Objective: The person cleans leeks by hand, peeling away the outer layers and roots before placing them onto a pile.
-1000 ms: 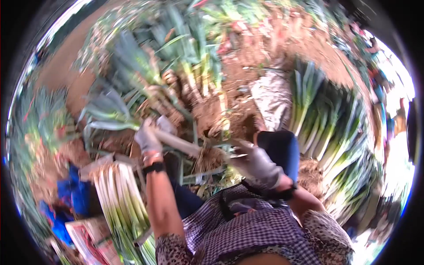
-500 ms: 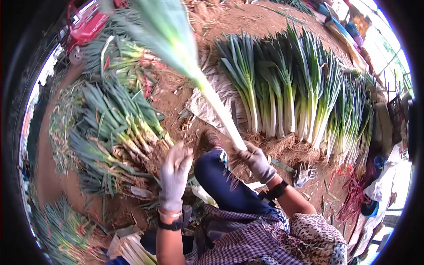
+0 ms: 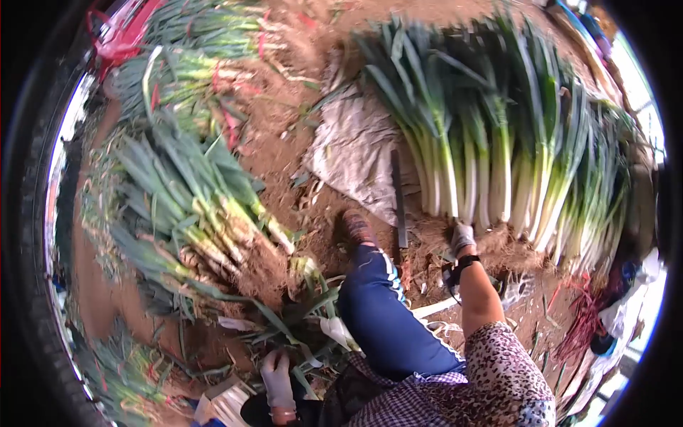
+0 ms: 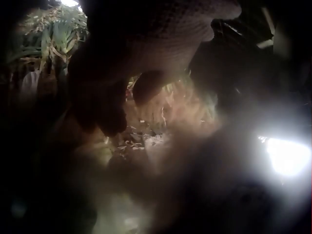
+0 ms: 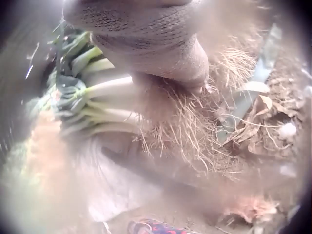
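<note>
My right hand [image 3: 462, 239], in a pale knit glove, grips a leek [image 3: 451, 181] low on its white stalk, at the near side of a row of trimmed leeks [image 3: 544, 171] on the ground. In the right wrist view the gloved fingers [image 5: 151, 53] curl over the root end, with shaggy roots [image 5: 187, 126] spreading below them. My left hand [image 3: 277, 377], gloved too, hangs low by my lap with its fingers loosely bent and nothing in them. The left wrist view is dark and hazy; its glove [image 4: 156, 44] appears at the top.
Untrimmed leeks [image 3: 206, 213] with soil on their roots lie heaped at the left. A pale sheet [image 3: 356, 153] covers the ground ahead, with a dark flat bar [image 3: 398, 199] along its edge. Red string [image 3: 580, 320] and a loose glove [image 3: 518, 290] lie at the right.
My right hand has carried the leek forward and right, from in front of my knee to the row. The left hand has let go of the leek and dropped back towards my lap.
</note>
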A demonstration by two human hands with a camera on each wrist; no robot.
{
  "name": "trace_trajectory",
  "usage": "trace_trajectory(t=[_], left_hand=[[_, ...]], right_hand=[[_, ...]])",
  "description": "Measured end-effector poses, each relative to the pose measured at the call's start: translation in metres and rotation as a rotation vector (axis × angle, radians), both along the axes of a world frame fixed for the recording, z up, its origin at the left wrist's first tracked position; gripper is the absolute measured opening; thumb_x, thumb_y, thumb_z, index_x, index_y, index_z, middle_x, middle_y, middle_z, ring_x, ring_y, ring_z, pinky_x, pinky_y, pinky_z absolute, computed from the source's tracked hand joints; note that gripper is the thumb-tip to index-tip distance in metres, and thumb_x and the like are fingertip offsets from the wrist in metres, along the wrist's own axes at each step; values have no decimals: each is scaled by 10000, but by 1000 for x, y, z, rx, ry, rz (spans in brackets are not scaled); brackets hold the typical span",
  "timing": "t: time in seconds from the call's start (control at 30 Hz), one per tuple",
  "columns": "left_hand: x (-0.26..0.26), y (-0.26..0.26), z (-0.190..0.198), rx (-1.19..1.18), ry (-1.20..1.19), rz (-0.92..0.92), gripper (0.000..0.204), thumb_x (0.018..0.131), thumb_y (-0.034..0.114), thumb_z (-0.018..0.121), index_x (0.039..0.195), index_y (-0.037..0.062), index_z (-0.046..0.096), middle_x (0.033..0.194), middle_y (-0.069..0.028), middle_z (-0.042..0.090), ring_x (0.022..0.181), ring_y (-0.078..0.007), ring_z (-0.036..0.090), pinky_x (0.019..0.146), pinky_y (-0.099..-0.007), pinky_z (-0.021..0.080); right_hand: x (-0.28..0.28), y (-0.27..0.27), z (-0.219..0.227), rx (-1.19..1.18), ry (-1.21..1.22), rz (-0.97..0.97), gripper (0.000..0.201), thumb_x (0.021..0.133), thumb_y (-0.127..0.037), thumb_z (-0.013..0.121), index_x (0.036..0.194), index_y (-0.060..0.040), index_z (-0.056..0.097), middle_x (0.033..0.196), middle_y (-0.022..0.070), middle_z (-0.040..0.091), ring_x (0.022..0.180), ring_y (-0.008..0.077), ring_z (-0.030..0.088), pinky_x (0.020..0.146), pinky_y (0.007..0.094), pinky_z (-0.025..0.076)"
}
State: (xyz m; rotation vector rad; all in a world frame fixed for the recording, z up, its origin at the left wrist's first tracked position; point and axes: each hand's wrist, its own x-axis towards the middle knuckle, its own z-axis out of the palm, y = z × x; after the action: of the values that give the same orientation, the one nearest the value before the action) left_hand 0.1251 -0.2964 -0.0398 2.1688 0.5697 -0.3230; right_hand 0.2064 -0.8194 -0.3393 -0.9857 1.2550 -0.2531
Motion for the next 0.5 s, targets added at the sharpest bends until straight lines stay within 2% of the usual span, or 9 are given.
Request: trace_trajectory(t=[0.03,0.07,0.13,0.17,0.23,0.3,0.4,0.47,0.5], left_hand=[[2,-2,4,9,-1,-14,268,872,91,584,1085,-68,620,1019,-125,657,912,-195,588,839,-310,464],[1,4,0,-86,39,37,267,866,85,582,1090,-56,624,1004,-120,656,889,-186,589,816,-312,474],[-4,15,-11,-106,-26,54,252,861,72,584,1077,-50,624,967,-104,658,862,-148,591,791,-295,483],[0,8,4,-79,-46,49,237,860,60,586,1064,-55,623,959,-96,661,876,-141,597,802,-291,484],[-14,21,-3,-143,-56,102,247,871,84,614,1077,-51,619,956,-92,663,874,-137,608,795,-278,488],[-34,39,-9,-205,-53,118,260,877,105,629,1088,-46,616,947,-89,666,869,-128,612,786,-271,490],[-67,67,-19,-242,-4,89,268,882,124,636,1095,-38,618,935,-81,670,863,-119,612,777,-267,493],[-76,86,-21,-265,27,37,264,884,127,634,1092,-35,621,929,-73,671,857,-119,613,772,-267,496],[-68,92,-11,-236,41,-29,244,887,136,636,1069,-27,623,890,-55,661,813,-105,610,726,-256,495]], right_hand=[[4,-5,0,-104,74,59,340,908,-340,622,1056,-37,663,766,35,644,660,248,528,622,353,459],[-6,-30,-27,-579,365,642,346,918,-356,595,1005,-32,680,765,30,632,637,225,511,599,354,450],[6,-18,1,-8,-55,199,221,935,-287,579,925,-88,673,652,2,534,573,125,483,501,295,419],[10,-17,9,67,-136,196,129,934,-251,586,955,-135,637,616,-16,469,550,107,483,475,260,422],[15,-36,-1,21,-3,481,92,913,-244,598,911,-153,580,634,-18,472,481,139,463,418,302,409],[36,-45,32,-53,468,750,161,901,-289,587,828,-145,577,684,10,538,568,196,516,481,394,444],[92,-82,45,-85,161,639,131,916,-285,506,847,-201,580,672,3,549,552,189,519,457,323,414],[140,-4,160,-479,-14,919,118,920,-248,540,870,-143,562,697,-16,525,600,142,516,543,278,434],[156,47,204,-440,-134,989,104,919,-201,552,954,-112,592,786,-17,566,680,117,539,622,261,445]])
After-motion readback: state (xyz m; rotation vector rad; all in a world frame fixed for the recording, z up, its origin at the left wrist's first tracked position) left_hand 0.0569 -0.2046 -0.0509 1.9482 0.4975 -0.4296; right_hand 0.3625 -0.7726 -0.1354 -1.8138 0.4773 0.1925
